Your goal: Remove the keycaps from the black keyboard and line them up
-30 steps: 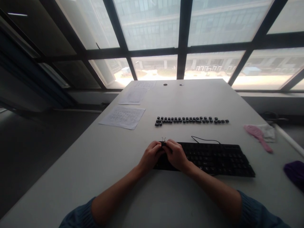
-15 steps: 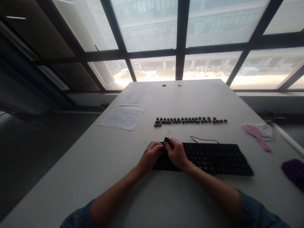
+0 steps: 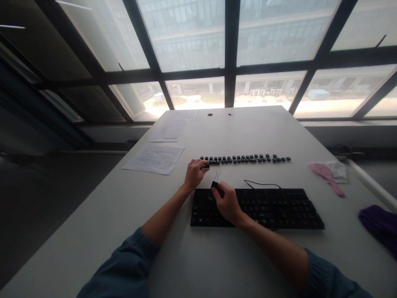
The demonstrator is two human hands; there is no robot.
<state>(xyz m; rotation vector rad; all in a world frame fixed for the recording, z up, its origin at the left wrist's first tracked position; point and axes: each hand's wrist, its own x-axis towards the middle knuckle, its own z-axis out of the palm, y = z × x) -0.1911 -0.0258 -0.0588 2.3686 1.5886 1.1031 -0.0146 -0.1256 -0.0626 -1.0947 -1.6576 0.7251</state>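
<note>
My left hand [image 3: 194, 173] is at the left end of the rows of loose black keycaps [image 3: 252, 160]. Its thumb and fingertips close around a black keycap [image 3: 205, 166] at the table surface; part of the cap is hidden by the fingers. Over the left part of the black keyboard [image 3: 266, 211], my right hand [image 3: 228, 201] grips a keycap puller [image 3: 214, 184] by its black handle, its two thin wire prongs pointing up and away. Several keys show on the keyboard, while its upper left area is dark and partly covered by the right hand.
Handwritten paper sheets [image 3: 155, 158] lie on the left of the white table [image 3: 173, 252]. To the right are a pink hairbrush [image 3: 325, 173] on a white cloth or tissue and a purple cloth item [image 3: 376, 225]. The keyboard's cable [image 3: 263, 183] loops behind it. Large windows stand beyond.
My left hand has left the keyboard and moved forward to the left end of the keycap rows. My right hand keeps the puller over the keyboard. The view has shifted slightly.
</note>
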